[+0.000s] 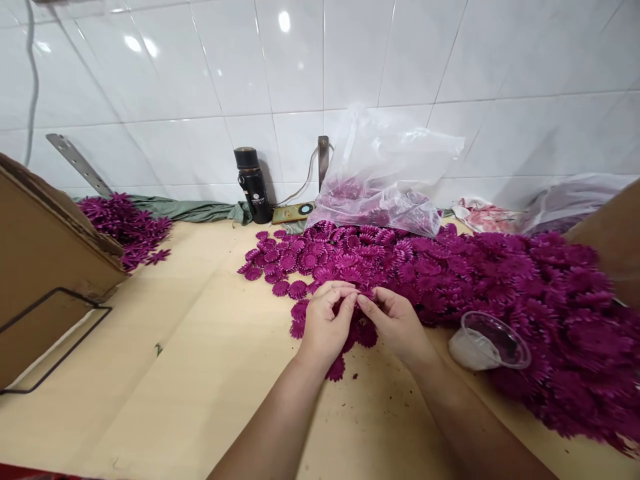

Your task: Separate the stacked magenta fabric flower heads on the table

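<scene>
Left hand (324, 323) and right hand (401, 325) pinched closed, contents unclear, magenta frilly fabric-like flowers (463, 270) heaped at two o'clock, likely for quick reach.

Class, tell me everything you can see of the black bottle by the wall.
The bottle stands upright before the white tiled wall. Its body looks smooth, with pale lettering. The dark cap is on, with a small loop beneath. Green cloth lies at its left, a gold-coloured device at its right.
</scene>
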Available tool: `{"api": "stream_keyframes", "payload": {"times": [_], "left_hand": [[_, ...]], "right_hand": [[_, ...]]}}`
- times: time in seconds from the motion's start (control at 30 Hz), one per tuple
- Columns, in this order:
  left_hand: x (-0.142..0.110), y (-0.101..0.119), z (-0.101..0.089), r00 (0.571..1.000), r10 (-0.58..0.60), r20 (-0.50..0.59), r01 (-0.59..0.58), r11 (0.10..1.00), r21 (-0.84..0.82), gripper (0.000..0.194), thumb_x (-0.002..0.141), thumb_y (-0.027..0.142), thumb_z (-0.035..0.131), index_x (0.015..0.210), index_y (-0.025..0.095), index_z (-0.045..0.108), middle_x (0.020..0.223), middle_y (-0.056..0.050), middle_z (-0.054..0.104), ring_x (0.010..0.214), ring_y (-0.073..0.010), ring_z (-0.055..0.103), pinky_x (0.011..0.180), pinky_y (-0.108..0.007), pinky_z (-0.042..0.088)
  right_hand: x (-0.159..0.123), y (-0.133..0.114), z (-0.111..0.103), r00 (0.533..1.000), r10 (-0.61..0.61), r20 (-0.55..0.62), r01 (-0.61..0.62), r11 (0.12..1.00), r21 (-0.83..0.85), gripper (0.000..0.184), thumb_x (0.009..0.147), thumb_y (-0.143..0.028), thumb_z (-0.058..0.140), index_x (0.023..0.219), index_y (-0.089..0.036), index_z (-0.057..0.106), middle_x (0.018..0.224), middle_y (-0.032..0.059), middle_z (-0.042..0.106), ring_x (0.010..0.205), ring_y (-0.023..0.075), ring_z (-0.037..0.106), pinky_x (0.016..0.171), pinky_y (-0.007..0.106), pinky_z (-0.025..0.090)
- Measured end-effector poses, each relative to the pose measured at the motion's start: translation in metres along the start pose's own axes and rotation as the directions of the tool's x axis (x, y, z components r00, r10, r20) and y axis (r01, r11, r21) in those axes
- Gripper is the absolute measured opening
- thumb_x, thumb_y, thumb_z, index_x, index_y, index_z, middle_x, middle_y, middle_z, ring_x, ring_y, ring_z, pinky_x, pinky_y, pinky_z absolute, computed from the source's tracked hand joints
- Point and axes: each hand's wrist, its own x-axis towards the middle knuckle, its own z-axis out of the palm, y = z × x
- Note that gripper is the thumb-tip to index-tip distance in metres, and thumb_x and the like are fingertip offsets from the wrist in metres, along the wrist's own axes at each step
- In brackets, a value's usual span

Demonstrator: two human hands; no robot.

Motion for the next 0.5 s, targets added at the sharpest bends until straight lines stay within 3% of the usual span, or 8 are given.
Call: {"api": "stream_keyframes", "payload": {"times": [0.1, 0.23, 0.3, 0.5], "left_hand": [[-0.001, 0.002, -0.001, 0.997, -0.057, 0.059, 0.063, 0.992, -0.105, 0.013, 0.078, 0.021, 0.055, 0.077, 0.017, 0.068, 0.088, -0.006, 0.067, 0.086, -0.0164, 0.061, 0.083, -0.031, 0.047], [-0.001, 0.003, -0.004, 0.965, -0.215, 0.151, 0.247, 0.937, -0.247, 0.008, 0.073, 0.022, 0.061, 0.07, 0.016, 0.064, 0.076, -0.004, 0.066, 0.076, -0.0149, 0.059, 0.075, -0.028, 0.047], [-0.001, 0.003, -0.004, 0.956, -0.274, 0.108, 0.294, 0.915, -0.278, 0.009, 0.07, 0.023, 0.063, 0.066, 0.016, 0.061, 0.068, -0.001, 0.062, 0.068, -0.0129, 0.056, 0.069, -0.026, 0.045], [0.002, 0.001, -0.001, 0.907, -0.387, -0.165, 0.306, 0.877, -0.371, 0.007, 0.073, 0.019, 0.057, 0.066, 0.017, 0.055, 0.061, 0.005, 0.052, 0.059, -0.0087, 0.045, 0.062, -0.021, 0.038]], "right_hand": [[0.0, 0.0, -0.002, 1.0, -0.011, -0.02, 0.011, 1.0, -0.023, 0.045, 0.068, -0.058, 0.057, 0.054, -0.02, 0.039, 0.055, -0.0054, 0.032, 0.052, 0.0087, 0.03, 0.047, 0.023, 0.028], [-0.002, -0.003, -0.002, 0.998, -0.018, 0.063, 0.016, 0.999, 0.031, 0.047, 0.069, -0.06, 0.057, 0.054, -0.021, 0.035, 0.053, -0.0066, 0.028, 0.049, 0.0073, 0.027, 0.044, 0.022, 0.025], [-0.004, -0.005, 0.0, 0.995, -0.024, 0.097, 0.02, 0.999, 0.049, 0.046, 0.07, -0.058, 0.057, 0.054, -0.021, 0.034, 0.053, -0.0071, 0.027, 0.048, 0.007, 0.025, 0.043, 0.022, 0.024], [-0.011, -0.008, 0.008, 0.977, -0.088, 0.195, 0.101, 0.993, -0.056, 0.029, 0.078, -0.039, 0.054, 0.06, -0.019, 0.043, 0.058, -0.0038, 0.039, 0.054, 0.0088, 0.035, 0.048, 0.022, 0.031]]}}
